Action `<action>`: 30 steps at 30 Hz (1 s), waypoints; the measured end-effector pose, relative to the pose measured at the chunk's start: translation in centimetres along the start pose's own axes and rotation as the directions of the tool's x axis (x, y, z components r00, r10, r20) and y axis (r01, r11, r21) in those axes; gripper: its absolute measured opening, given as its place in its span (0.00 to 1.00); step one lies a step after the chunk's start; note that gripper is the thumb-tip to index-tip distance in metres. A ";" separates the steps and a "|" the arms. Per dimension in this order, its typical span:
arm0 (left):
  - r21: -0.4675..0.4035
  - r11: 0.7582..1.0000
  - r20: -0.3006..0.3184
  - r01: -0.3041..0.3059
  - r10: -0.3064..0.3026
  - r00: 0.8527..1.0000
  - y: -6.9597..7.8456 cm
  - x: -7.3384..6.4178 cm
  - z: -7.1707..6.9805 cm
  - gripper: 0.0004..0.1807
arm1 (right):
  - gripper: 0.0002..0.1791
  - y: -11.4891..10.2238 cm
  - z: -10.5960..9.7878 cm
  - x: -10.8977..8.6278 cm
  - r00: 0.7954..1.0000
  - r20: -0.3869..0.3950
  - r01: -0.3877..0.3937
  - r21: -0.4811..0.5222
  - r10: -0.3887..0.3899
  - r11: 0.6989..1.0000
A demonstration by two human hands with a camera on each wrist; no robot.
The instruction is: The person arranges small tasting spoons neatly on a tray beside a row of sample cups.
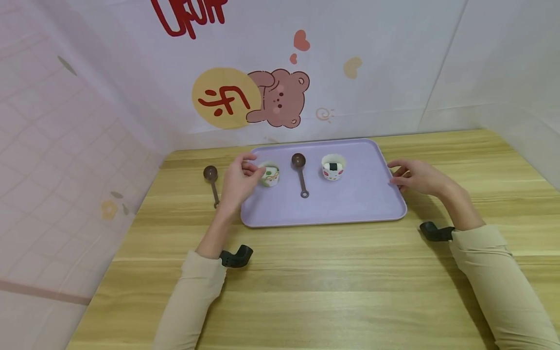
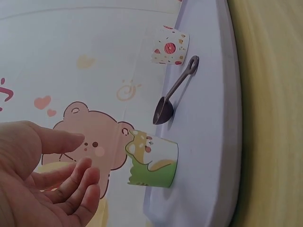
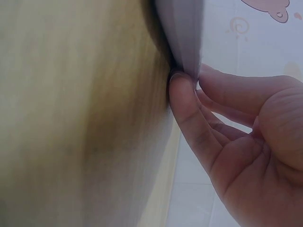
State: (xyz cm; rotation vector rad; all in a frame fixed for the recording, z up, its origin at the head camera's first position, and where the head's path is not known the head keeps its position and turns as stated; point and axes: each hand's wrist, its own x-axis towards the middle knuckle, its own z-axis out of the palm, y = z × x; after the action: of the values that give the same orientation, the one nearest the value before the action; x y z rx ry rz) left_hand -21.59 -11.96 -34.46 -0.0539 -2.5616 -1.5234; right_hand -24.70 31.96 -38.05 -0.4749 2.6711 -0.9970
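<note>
A light purple tray (image 1: 354, 204) lies on the wooden table. My right hand (image 1: 415, 176) pinches its right rim; in the right wrist view the thumb (image 3: 236, 92) is at the rim and a finger reaches under the edge. By the tray's left end, my left hand (image 1: 241, 181) is raised with loosely bent fingers and nothing between them. Beside those fingers stands a paper cup with a dog print (image 2: 158, 163), green toward its base side. A brown measuring spoon (image 1: 301, 176) rests mid-tray. Right of it is a second paper cup (image 1: 332, 171), holding something white with a black patch.
Left of the tray, another brown measuring spoon (image 1: 211, 177) lies on the wooden table (image 1: 306, 287), partly behind the left wrist. A white printed backdrop (image 1: 376, 58) with a bear rises behind the table, and a similar cloth hangs at the left.
</note>
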 end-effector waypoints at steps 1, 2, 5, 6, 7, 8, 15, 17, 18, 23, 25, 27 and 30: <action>0.005 1.000 -0.006 -0.002 0.002 1.000 -0.1 0.0 -0.1 0.21 | 0.27 0.0 0.0 0.0 1.000 -0.001 -0.001 -0.006 0.001 1.000; 0.006 1.000 -0.008 -0.005 0.005 1.000 -0.2 0.0 -0.2 0.21 | 0.27 0.0 0.0 0.0 1.000 -0.001 -0.002 -0.009 0.002 1.000; 0.002 1.000 -0.014 -0.004 0.005 1.000 -0.4 0.0 -0.6 0.22 | 0.27 0.0 0.0 0.1 1.000 0.001 -0.002 -0.014 0.002 1.000; 0.001 1.000 -0.017 -0.004 0.004 1.000 -0.4 0.0 -0.7 0.22 | 0.27 0.0 0.0 0.1 1.000 0.002 -0.001 -0.014 0.001 1.000; 0.007 1.000 -0.021 -0.001 0.001 1.000 -0.5 0.0 -0.8 0.22 | 0.27 0.0 0.0 0.1 1.000 0.002 0.000 -0.012 0.000 1.000; 0.019 1.000 -0.028 0.000 0.001 1.000 -0.6 -0.1 -0.9 0.22 | 0.27 0.0 0.0 0.1 1.000 0.003 0.002 -0.011 -0.002 1.000; 0.072 0.997 -0.074 0.001 0.004 0.997 -1.8 0.1 -1.7 0.22 | 0.27 0.1 0.0 0.1 1.000 0.001 0.002 -0.007 -0.002 1.000; 0.072 0.997 -0.077 0.004 0.002 0.997 -2.1 0.2 -2.0 0.22 | 0.27 0.0 0.0 0.0 1.000 0.001 0.003 -0.010 -0.003 1.000; 0.076 0.997 -0.078 0.004 0.002 0.997 -2.3 0.2 -2.1 0.22 | 0.27 0.0 -0.1 0.0 1.000 0.001 0.003 -0.010 -0.003 1.000; 0.081 0.996 -0.088 0.026 -0.019 0.996 -3.1 0.3 -3.1 0.22 | 0.27 0.0 -0.1 0.1 1.000 -0.003 -0.001 -0.020 0.000 1.000; 0.071 0.996 -0.079 0.047 -0.041 0.996 -3.4 0.2 -3.4 0.23 | 0.27 0.1 0.0 0.1 1.000 -0.005 -0.002 -0.021 0.002 1.000; 0.064 0.996 -0.066 0.065 -0.061 0.996 -3.6 0.1 -3.7 0.23 | 0.27 0.1 0.0 0.1 1.000 -0.005 -0.005 -0.017 0.005 1.000; 0.080 0.994 -0.059 0.080 -0.075 0.995 -3.9 0.1 -4.0 0.24 | 0.27 0.1 0.0 0.1 1.000 -0.006 -0.005 -0.012 0.005 1.000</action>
State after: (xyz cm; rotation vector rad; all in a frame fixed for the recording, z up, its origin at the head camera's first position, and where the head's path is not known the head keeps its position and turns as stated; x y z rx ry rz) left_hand -21.60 -17.36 -35.93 0.0979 -2.6075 -1.4213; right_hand -24.82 32.04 -38.15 -0.4680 2.6841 -0.9826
